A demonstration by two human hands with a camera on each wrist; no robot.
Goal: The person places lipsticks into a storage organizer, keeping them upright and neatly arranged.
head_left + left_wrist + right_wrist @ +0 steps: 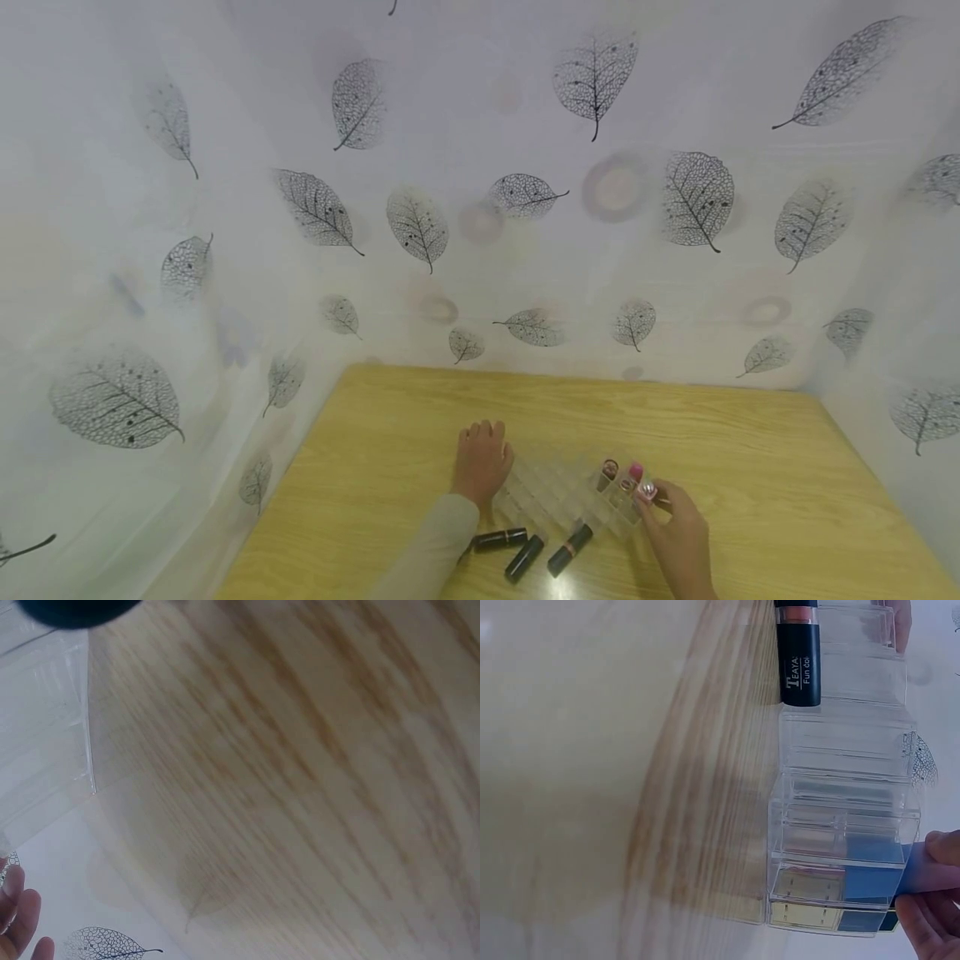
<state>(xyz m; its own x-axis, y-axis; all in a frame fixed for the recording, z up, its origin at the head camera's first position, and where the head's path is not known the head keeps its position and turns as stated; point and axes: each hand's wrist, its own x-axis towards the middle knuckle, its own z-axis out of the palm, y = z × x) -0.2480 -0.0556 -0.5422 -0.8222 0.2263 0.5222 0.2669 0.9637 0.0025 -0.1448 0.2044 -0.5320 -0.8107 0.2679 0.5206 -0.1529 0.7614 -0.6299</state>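
Observation:
A clear plastic lipstick organizer [543, 492] with stepped compartments stands on the table. My right hand [678, 529] pinches a pinkish lipstick tube [648, 490] with a shiny top at the organizer's right end. The right wrist view shows the thumb and fingers [937, 892] round the tube, beside the clear wall; how deep it sits cannot be told. Several lipsticks [611, 471] stand in slots close to that hand. My left hand [480, 462] rests at the organizer's left end, its thumb close to or touching it. Some left fingers [26, 919] appear at the left wrist view's corner.
Several black lipstick tubes lie in front of the organizer, among them one tube [570, 550] with a coppery band and another [524, 558] to its left. The wood-grain table [787, 500] is bordered by white leaf-print sheets [480, 275] at the back and sides.

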